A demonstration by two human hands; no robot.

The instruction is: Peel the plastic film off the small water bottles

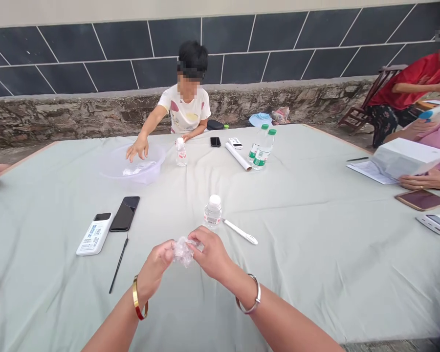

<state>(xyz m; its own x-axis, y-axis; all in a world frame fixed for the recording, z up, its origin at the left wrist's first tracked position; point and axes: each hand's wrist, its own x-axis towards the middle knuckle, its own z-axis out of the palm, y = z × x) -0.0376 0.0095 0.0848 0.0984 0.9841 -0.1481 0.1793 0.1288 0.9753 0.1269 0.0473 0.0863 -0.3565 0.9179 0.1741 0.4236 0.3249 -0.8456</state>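
A crumpled piece of clear plastic film (183, 252) is held up over the near part of the table between both hands. My left hand (157, 264) pinches its left side, a gold bangle on the wrist. With bent fingers my right hand (210, 252) grips the right side of the film; a silver bangle is on that wrist. Just beyond the hands stands a small clear bottle (213, 215) with a white cap, upright. Beside it lies a white capped pen (241, 231).
Left of my hands lie a black phone (125, 213), a white power bank (94, 234) and a black strap (119, 266). Across the cloth-covered table (315, 234), a person reaches over a translucent basin (146, 176). Green-capped bottles (263, 152) stand near a paper roll (238, 156). People sit at right.
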